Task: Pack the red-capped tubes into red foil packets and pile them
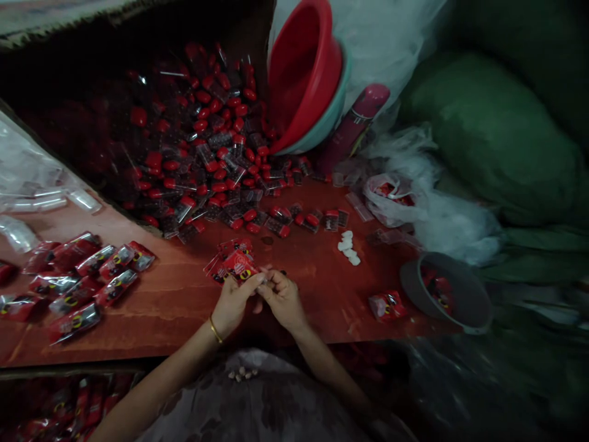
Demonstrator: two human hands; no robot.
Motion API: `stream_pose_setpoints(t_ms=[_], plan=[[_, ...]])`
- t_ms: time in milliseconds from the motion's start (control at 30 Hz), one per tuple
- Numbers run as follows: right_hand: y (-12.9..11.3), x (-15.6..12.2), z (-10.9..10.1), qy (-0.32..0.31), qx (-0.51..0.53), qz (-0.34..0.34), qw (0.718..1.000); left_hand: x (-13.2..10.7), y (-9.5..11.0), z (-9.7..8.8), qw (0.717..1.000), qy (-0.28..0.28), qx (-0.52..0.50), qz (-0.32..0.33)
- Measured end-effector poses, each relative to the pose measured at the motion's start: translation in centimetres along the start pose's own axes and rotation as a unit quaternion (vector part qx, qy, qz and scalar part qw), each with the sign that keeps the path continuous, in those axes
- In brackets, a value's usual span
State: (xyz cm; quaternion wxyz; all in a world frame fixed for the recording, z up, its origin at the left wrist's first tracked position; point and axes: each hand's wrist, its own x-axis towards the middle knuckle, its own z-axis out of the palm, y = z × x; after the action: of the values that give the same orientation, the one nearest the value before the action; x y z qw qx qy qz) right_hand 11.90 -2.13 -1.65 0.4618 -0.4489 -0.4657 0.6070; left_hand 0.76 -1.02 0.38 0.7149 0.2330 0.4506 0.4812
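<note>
My left hand (234,301) pinches a small stack of red printed packets (232,264) at the near middle of the reddish wooden table (184,307). A gold bangle sits on that wrist. My right hand (283,298) touches the left one, its fingers curled together on something small that I cannot make out. A big heap of small clear cases with red caps (207,147) covers the far side of the table, spilling from a dark box.
Filled red packets (78,276) lie in rows at the left. A red bowl nested in a teal one (304,73) leans at the back. White tablets (347,245), a grey bowl (446,291), plastic bags (414,190) and a green sack (497,129) sit to the right.
</note>
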Motion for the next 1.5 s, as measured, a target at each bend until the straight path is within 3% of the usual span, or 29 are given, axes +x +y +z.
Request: stream_pose_setpoints(t_ms=[100,200,267,333,400,467,500,600,667,733,833,933,1033,1100,1200,1367,1500], plan=[[0.8,0.9,0.7,0.04,-0.026,-0.01,0.999,-0.2,-0.1,0.0,0.998,-0.021,-0.046,-0.031],[0.7,2.2,1.1,0.057,-0.159,-0.075,0.983,-0.3,0.6,-1.3,0.996,-0.016,-0.081,-0.02],[-0.3,3.6,0.5,0.064,-0.301,-0.136,0.942,-0.4,1.8,-3.1,0.994,0.009,-0.104,-0.005],[-1.4,5.6,-0.9,0.096,-0.452,-0.181,0.868,-0.6,3.7,-5.6,0.986,0.064,-0.153,0.028],[-2.1,7.7,-2.8,0.138,-0.558,-0.171,0.8,-0.8,5.9,-8.4,0.957,0.161,-0.215,0.114],[-2.0,9.2,-4.7,0.147,-0.617,-0.136,0.761,-0.9,7.8,-10.7,0.921,0.234,-0.26,0.169],[-1.6,9.6,-5.6,0.133,-0.634,-0.128,0.751,-0.9,8.4,-11.4,0.919,0.24,-0.262,0.17],[-0.1,8.9,-7.3,0.09,-0.643,-0.138,0.748,-0.4,8.3,-11.2,0.952,0.222,-0.148,0.149],[0.8,7.4,-7.9,0.066,-0.631,-0.152,0.758,0.5,6.9,-9.5,0.96,0.206,0.046,0.186],[1.2,5.5,-8.3,0.045,-0.616,-0.165,0.769,1.9,5.2,-7.3,0.906,0.158,0.299,0.253],[1.5,3.2,-8.5,0.04,-0.606,-0.181,0.773,4.3,3.1,-4.6,0.752,0.084,0.581,0.3],[1.5,1.8,-8.3,0.072,-0.601,-0.203,0.769,6.0,1.8,-3.6,0.636,0.045,0.717,0.283],[1.1,1.1,-7.6,0.111,-0.572,-0.243,0.775,6.5,1.2,-3.9,0.587,0.038,0.757,0.284],[0.5,1.1,-6.7,0.134,-0.534,-0.275,0.788,6.4,1.1,-4.2,0.588,0.045,0.753,0.292],[-0.3,1.4,-4.7,0.154,-0.453,-0.286,0.83,5.9,1.6,-4.4,0.626,0.079,0.716,0.3],[-1.0,3.0,-0.9,0.124,-0.275,-0.165,0.939,4.2,2.8,-3.4,0.712,0.093,0.611,0.334],[-1.2,4.1,0.8,0.108,-0.14,-0.129,0.976,2.7,2.8,-2.5,0.778,0.061,0.527,0.336]])
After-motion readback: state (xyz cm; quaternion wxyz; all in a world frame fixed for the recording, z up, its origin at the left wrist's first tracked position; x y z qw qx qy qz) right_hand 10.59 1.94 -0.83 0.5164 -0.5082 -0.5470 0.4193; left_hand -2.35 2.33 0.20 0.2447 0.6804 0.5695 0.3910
